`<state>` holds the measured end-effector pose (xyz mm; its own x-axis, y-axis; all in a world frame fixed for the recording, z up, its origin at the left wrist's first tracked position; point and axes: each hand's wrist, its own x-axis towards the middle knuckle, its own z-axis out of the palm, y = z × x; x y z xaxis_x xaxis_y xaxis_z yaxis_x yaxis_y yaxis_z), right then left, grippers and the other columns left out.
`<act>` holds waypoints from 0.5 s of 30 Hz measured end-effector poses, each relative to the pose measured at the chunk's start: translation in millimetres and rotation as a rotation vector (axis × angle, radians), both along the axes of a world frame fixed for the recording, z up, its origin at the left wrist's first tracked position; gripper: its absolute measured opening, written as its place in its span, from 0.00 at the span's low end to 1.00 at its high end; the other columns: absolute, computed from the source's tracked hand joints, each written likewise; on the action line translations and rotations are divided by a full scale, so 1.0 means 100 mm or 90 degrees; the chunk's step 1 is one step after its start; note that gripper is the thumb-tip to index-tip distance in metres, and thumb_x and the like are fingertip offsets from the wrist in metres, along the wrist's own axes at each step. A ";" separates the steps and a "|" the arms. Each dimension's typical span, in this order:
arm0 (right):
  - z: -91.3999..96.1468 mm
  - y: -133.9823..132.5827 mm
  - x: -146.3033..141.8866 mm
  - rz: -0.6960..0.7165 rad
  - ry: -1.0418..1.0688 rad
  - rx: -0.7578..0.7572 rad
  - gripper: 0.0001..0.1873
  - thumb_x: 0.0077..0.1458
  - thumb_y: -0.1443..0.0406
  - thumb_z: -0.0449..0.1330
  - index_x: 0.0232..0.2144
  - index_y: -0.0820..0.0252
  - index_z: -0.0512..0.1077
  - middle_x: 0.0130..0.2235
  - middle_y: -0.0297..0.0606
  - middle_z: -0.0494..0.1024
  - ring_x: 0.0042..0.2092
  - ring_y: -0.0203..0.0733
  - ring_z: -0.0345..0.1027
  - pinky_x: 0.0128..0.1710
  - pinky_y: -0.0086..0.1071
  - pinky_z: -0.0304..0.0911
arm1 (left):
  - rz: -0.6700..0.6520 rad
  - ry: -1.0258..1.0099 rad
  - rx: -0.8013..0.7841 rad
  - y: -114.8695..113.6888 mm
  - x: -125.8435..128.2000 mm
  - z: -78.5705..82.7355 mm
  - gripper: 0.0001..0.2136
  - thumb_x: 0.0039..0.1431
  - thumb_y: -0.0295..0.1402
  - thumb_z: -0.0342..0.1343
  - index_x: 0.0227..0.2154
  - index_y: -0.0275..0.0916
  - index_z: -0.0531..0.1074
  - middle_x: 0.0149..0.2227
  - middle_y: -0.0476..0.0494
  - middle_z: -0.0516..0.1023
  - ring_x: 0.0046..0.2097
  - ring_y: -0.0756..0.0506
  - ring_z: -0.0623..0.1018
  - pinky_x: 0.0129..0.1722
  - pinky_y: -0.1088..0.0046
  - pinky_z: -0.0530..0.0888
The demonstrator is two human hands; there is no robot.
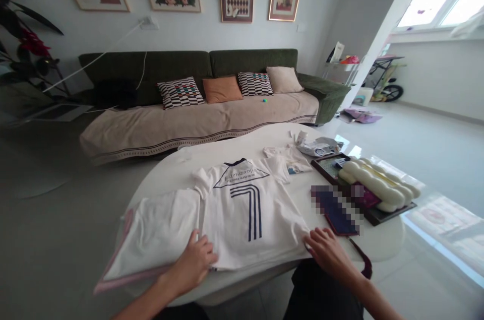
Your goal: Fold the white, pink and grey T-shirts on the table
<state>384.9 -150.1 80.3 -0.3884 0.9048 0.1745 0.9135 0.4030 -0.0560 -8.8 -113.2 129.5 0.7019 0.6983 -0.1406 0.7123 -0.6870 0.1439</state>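
Note:
A white T-shirt with dark striped lettering and a collar at the far end lies spread flat on the white table. My left hand is closed at its near left corner, fingers curled on the hem. At the near right corner my right hand grips the hem between thumb and fingers. Left of the shirt lies a folded white cloth with a pink edge, close to my left hand. Another light garment with a printed patch lies beyond the shirt's right sleeve.
A dark tray with a cream puffy object stands on the right of the table. Near my right hand is a dark blue phone-like item with a strap. A crumpled plastic bag lies behind. A green sofa stands beyond.

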 end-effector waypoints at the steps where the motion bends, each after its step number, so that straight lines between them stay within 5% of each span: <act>1: -0.06 -0.06 0.01 0.001 0.031 -0.051 0.09 0.53 0.65 0.53 0.37 0.55 0.70 0.34 0.39 0.73 0.38 0.44 0.65 0.41 0.39 0.59 | -0.014 -0.010 -0.052 -0.03 0.01 -0.06 0.03 0.50 0.31 0.56 0.29 0.43 0.72 0.31 0.49 0.73 0.40 0.45 0.70 0.49 0.59 0.57; 4: -0.04 -0.04 -0.01 -0.029 0.143 -0.145 0.11 0.55 0.58 0.51 0.36 0.54 0.70 0.37 0.39 0.72 0.40 0.43 0.66 0.40 0.35 0.62 | -0.011 -0.108 -0.128 0.12 0.08 -0.13 0.08 0.56 0.36 0.50 0.35 0.44 0.72 0.35 0.48 0.74 0.41 0.47 0.71 0.46 0.68 0.64; 7: 0.00 0.25 -0.20 -0.093 0.195 -0.108 0.18 0.59 0.59 0.42 0.40 0.56 0.70 0.46 0.43 0.70 0.48 0.42 0.63 0.48 0.36 0.59 | 0.049 -0.210 -0.058 0.53 0.28 -0.22 0.14 0.60 0.34 0.42 0.44 0.42 0.70 0.47 0.43 0.70 0.49 0.47 0.69 0.49 0.70 0.65; 11: -0.21 0.58 -0.51 -0.119 0.109 -0.113 0.24 0.59 0.58 0.41 0.56 0.55 0.58 0.61 0.40 0.54 0.62 0.47 0.42 0.57 0.45 0.47 | 0.176 -0.160 0.036 0.99 0.54 -0.55 0.22 0.58 0.40 0.46 0.56 0.43 0.59 0.61 0.39 0.53 0.61 0.37 0.51 0.55 0.54 0.55; 15: -0.52 0.41 -0.51 -0.160 0.048 -0.149 0.31 0.56 0.50 0.43 0.60 0.51 0.47 0.63 0.37 0.45 0.63 0.50 0.33 0.57 0.49 0.43 | 0.275 -0.089 0.056 1.09 0.52 -0.86 0.26 0.57 0.48 0.44 0.58 0.51 0.51 0.63 0.43 0.44 0.62 0.30 0.43 0.53 0.42 0.47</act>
